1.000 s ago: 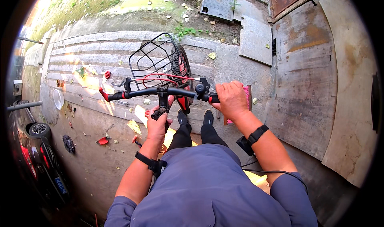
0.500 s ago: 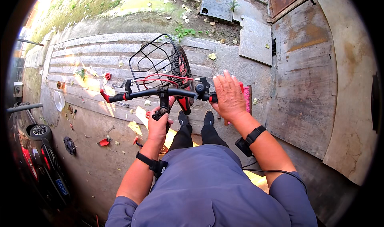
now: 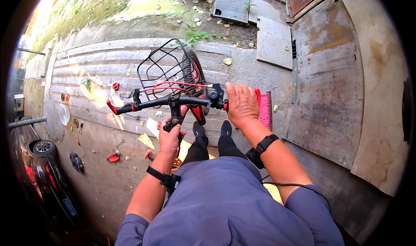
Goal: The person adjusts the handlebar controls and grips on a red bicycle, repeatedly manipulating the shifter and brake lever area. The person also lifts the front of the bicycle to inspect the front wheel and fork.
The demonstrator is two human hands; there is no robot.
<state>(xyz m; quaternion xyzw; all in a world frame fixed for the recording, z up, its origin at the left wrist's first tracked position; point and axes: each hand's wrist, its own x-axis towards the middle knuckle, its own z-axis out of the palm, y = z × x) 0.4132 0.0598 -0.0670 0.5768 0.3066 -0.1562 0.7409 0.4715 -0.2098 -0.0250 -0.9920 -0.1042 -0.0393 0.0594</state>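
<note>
A bicycle's black handlebar (image 3: 151, 102) crosses in front of me, with red-trimmed grips and red brake cables (image 3: 173, 83). My right hand (image 3: 243, 104) is closed around the right grip, its fingers curled over it near the brake lever mount and a round black bell-like part (image 3: 213, 95). Below the bar's middle, my left hand (image 3: 170, 136) wraps round the black stem (image 3: 175, 109); whether a small tool is also in it I cannot tell. Ahead of the bar sits a black wire basket (image 3: 151, 68), with the front wheel (image 3: 196, 70) beside it, turned slightly.
A pink-bristled brush (image 3: 265, 111) lies right of my right hand. Small parts, a red piece (image 3: 113, 158), a black round part (image 3: 76, 162) and a white bowl (image 3: 63, 114) lie on the ground at left. A black car (image 3: 45, 176) stands farther left; worn boards (image 3: 325, 85) are at right.
My right hand's fingers, stretched out over the grip before, now curl round it. The handlebar has shifted slightly left in view. My left hand stays at the stem.
</note>
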